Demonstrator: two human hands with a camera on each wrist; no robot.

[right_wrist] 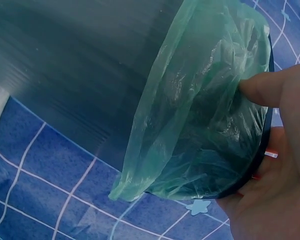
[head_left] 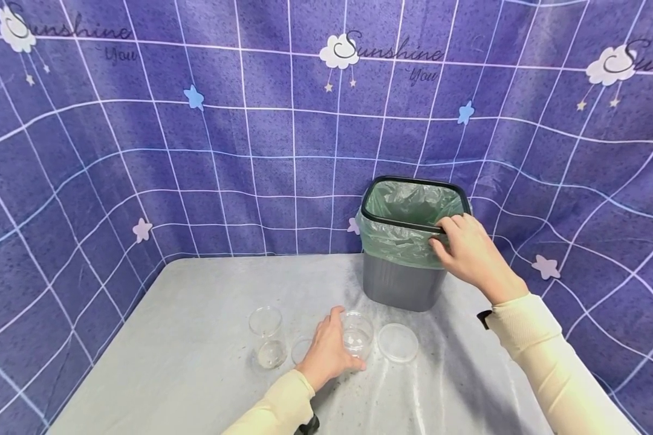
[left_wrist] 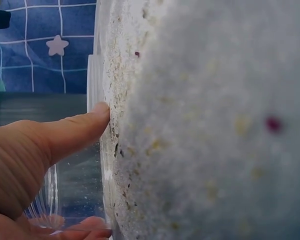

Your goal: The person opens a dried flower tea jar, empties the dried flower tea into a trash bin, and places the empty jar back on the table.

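My left hand (head_left: 329, 350) curves around a short clear plastic cup (head_left: 359, 333) standing on the table. In the left wrist view its thumb (left_wrist: 77, 132) stretches to the tabletop, and the other fingertips show at the clear plastic wall (left_wrist: 82, 200). My right hand (head_left: 468, 251) grips the black rim of a grey trash bin (head_left: 397, 281) lined with a green bag (head_left: 397, 244). The right wrist view has the thumb (right_wrist: 265, 87) outside the bag and other fingers partly hidden behind the rim.
A taller clear cup (head_left: 266, 329) stands left of my left hand. A clear round lid (head_left: 301, 347) lies between them, partly hidden by the hand. Another round lid (head_left: 398, 342) lies right of the short cup. Purple patterned cloth (head_left: 250, 139) backs the grey table (head_left: 207, 338).
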